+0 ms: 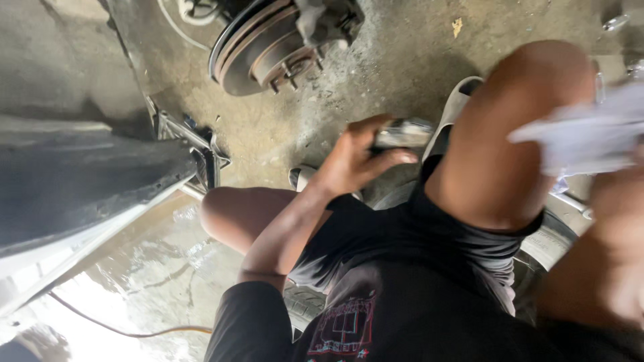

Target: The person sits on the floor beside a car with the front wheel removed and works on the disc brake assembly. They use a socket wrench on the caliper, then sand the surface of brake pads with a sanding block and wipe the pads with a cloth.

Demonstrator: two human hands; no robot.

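Note:
My left hand [355, 161] reaches forward between my knees and grips a small grey metal part [402, 134] with fingers and thumb. At the right edge, my right hand [627, 177] is blurred and mostly cut off; it holds a crumpled white cloth [590, 134] just beyond my right knee [523, 114]. I am sitting low on a tyre [557, 234], in black shorts and a dark shirt. An exposed brake disc with wheel studs [265, 50] stands ahead at the top, well apart from both hands.
The dark car body and sill [80, 181] fill the left side, with a jack [204, 157] under it. A pale sandal [456, 107] rests on the stained concrete floor [402, 53]. An orange cable [134, 332] runs along the wet floor at the bottom left.

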